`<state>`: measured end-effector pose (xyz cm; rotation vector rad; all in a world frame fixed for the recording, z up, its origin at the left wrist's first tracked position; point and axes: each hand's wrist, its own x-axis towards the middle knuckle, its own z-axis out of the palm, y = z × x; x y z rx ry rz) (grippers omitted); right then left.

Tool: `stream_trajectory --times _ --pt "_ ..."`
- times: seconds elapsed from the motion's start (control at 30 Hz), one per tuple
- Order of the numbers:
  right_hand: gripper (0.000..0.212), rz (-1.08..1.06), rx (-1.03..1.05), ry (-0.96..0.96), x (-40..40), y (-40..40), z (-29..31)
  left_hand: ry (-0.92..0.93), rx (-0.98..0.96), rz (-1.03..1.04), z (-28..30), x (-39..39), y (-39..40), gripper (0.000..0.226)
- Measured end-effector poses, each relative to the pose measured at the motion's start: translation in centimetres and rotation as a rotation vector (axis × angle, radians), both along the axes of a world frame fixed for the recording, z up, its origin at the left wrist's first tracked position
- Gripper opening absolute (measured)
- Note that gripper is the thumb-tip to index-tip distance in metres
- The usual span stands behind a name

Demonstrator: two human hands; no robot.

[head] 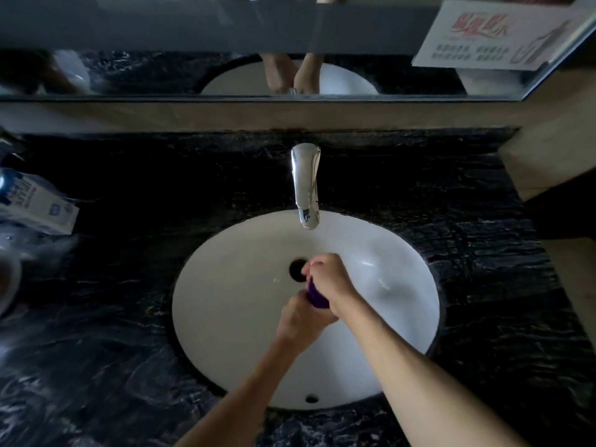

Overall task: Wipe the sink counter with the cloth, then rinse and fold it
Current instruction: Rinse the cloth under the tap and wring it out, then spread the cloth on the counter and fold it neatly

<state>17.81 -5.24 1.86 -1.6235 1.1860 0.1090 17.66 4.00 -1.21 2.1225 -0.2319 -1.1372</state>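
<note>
- Cloth (315, 296): a purple twist, mostly hidden, held over the middle of the white sink (225, 317), just in front of the drain hole (297, 269).
- Left hand (301, 319) is closed in a fist around the near end of the cloth; right hand (329, 280) is closed around the far end, knuckles over the drain. The two fists touch, so only a short stretch of cloth shows between them.
- The pose looks like wringing, which would put the task at the rinse step, with folding still to do.
- Faucet (306, 185) stands at the back edge of the sink; no stream is visible from its spout, though a thin one could be lost in this dim light.
- Counter (129, 317) is dark marble; whether it is wet I cannot tell.
- A carton (38, 204) lies near the left edge of the counter, well apart from the sink.
- Risks from here: wringing off-centre would drip onto the wiped counter; a loose grip could drop the cloth onto the drain; folding it too wet would leave a puddle.
</note>
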Motion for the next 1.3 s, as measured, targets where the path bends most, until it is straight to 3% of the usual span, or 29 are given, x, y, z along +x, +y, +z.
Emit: stream_trajectory --times 0.07,0.13,0.23,0.37,0.43,0.5,0.57,0.67,0.73,0.83,0.93,1.0,1.1,1.2,1.3 --pt "0.033 -0.219 0.109 -0.123 -0.3 -0.4 1.4 0.048 -0.198 0.116 1.0 0.8 0.7 0.061" --pt "0.034 -0.356 0.182 -0.211 -0.8 -0.8 2.6 -0.009 -0.272 0.089 2.4 1.6 2.0 0.074" --pt "0.037 -0.471 0.301 -0.365 -2.0 -0.5 4.6 0.000 -0.461 0.136 4.5 2.4 3.7 0.047" --pt "0.029 -0.423 0.458 -0.612 -3.7 1.4 7.1 0.404 -0.628 0.530 7.0 2.5 4.5 0.038" --pt "0.019 -0.460 0.539 -0.735 -4.7 2.0 7.6 0.538 -0.655 0.549 8.2 1.8 4.6 0.035" --pt "0.031 -0.506 0.644 -0.737 -6.0 2.1 8.1 0.562 -0.694 0.527 9.0 1.3 4.9 0.032" --pt "0.042 -0.488 0.700 -0.620 -7.4 2.0 8.8 0.559 -0.746 0.549 9.8 0.9 5.2 0.034" --pt "0.035 -0.362 0.711 -0.537 -9.1 1.7 10.0 0.582 -0.811 0.547 10.6 0.4 5.4 0.041" --pt "0.030 -0.323 0.718 -0.593 -10.2 1.2 10.8 0.527 -0.776 0.536 11.0 -0.4 4.9 0.035" --pt "0.023 -0.201 0.640 -0.614 -11.9 -0.3 11.9 0.283 -0.662 0.514 11.2 -1.7 3.1 0.028" --pt "0.026 -0.098 0.541 -0.629 -14.4 -2.8 12.3 0.003 -0.584 0.390 11.1 -3.8 0.8 0.043" --pt "0.021 -0.099 0.492 -0.684 -16.3 -4.7 12.4 -0.106 -0.561 0.350 11.2 -5.8 -1.0 0.042" --pt "0.024 -0.124 0.428 -0.745 -19.4 -8.2 12.6 -0.062 -0.567 0.490 12.1 -9.7 -4.8 0.025" --pt "0.022 -0.118 0.407 -0.777 -21.9 -11.6 13.2 0.079 -0.678 0.492 13.9 -13.7 -7.8 0.036" --pt "0.008 -0.107 0.336 -0.726 -24.0 -14.4 13.7 0.085 -0.727 0.429 14.9 -17.4 -10.5 0.044"
